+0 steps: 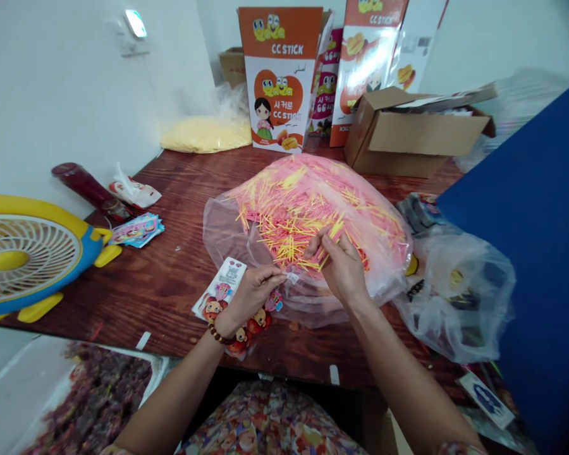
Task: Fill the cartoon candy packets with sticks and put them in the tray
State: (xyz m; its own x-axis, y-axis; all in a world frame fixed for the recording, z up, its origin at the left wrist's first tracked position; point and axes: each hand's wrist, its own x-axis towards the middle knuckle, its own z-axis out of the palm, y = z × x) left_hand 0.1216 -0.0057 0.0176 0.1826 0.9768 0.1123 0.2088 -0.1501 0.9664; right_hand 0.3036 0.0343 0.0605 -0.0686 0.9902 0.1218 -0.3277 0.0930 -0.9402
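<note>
Right hand (345, 265) was clamped on a small bunch of thin pink and yellow sticks (334, 230), held above a large, clear plastic bag (220, 221) filled with loose pink and yellow sticks (289, 230). Left hand (256, 289) pinched a small whitish clear-plastic piece (292, 277), thumb and fingertips together; its form was too small to tell. The bag sat mid-way along the dark red-brown wooden tabletop (180, 278), back from its front edge. Step in hand, as I judged it: portioning sticks by the bunch; the next move seemed to call for evening their ends without loosening the grip. Loose sticks looked slim, straight, strewn crosswise, yellow mixed through pink.
</note>
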